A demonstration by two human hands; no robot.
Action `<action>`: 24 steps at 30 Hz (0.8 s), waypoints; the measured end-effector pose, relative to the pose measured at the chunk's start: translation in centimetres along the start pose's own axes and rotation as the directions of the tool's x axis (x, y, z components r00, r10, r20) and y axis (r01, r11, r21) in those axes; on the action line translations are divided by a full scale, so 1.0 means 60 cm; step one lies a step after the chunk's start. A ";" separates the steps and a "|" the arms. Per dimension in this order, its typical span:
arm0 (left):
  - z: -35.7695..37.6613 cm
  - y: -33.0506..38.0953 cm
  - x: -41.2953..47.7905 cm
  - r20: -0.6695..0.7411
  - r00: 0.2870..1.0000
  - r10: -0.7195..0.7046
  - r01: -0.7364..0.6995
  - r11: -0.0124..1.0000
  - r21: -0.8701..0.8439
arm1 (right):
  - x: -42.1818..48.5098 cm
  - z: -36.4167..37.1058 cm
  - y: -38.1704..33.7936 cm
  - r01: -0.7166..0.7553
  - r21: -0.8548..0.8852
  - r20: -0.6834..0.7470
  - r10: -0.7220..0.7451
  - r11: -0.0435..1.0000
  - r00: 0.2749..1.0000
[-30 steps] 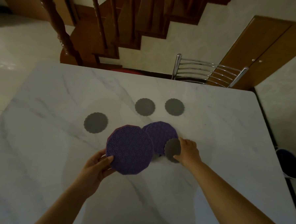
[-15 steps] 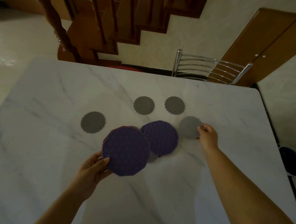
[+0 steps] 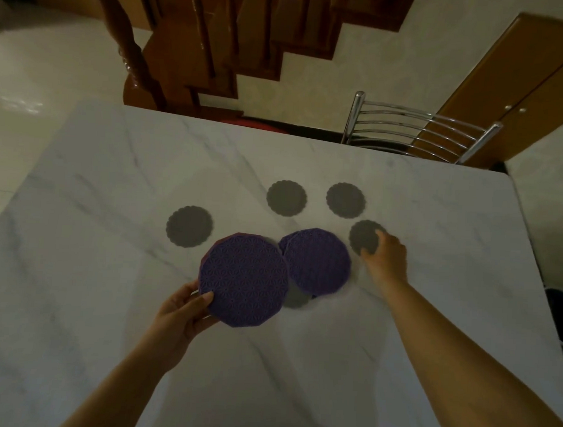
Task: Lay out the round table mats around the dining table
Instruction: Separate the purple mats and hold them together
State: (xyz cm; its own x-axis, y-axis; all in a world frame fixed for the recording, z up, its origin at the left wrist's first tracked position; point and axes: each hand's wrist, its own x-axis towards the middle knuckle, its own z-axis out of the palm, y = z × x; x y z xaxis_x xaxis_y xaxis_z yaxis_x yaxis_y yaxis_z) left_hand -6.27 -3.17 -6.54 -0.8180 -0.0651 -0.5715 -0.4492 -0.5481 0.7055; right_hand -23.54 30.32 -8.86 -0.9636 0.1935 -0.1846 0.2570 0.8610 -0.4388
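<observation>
On the white marble table (image 3: 101,269) lie three small grey scalloped mats, one at the left (image 3: 189,226) and two further back (image 3: 286,198) (image 3: 345,199). My right hand (image 3: 385,256) grips the right edge of a fourth grey mat (image 3: 362,237), which lies flat on the table. My left hand (image 3: 183,312) holds a large purple patterned mat (image 3: 244,280), with another beneath it, just above the table. More purple mats (image 3: 317,261) lie overlapped between my hands. Another grey mat (image 3: 297,298) peeks out from under them.
A chrome slatted chair (image 3: 418,132) stands at the table's far edge. A wooden staircase (image 3: 197,45) rises behind it and a wooden cabinet (image 3: 525,79) stands at the back right. A dark bucket (image 3: 562,313) sits on the floor past the table's right edge.
My right hand carried a grey mat from beside the purple mats out to the right and set it on the table. My left hand kept hold of its purple mat.
</observation>
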 end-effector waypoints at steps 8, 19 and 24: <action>-0.010 0.004 -0.011 0.011 1.000 0.005 -0.005 1.000 0.000 | -0.031 0.060 -0.056 0.316 -0.254 0.449 -0.178 0.914 0.876; -0.017 0.000 -0.019 -0.014 1.000 0.019 -0.019 1.000 -0.008 | -0.035 0.046 -0.071 0.219 -0.326 0.305 -0.117 0.920 0.945; -0.014 0.000 -0.024 -0.002 1.000 0.021 -0.021 1.000 -0.012 | -0.056 0.018 -0.058 0.178 -0.045 0.169 -0.168 0.983 0.971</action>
State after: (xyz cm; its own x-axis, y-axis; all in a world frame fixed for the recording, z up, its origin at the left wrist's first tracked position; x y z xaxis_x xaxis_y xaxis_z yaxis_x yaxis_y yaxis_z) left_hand -4.79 -3.81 -6.08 -0.8264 -0.0785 -0.5576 -0.4277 -0.5568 0.7121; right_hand -21.13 26.16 -7.67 -0.9665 -0.0361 -0.2541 0.0781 0.9018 -0.4250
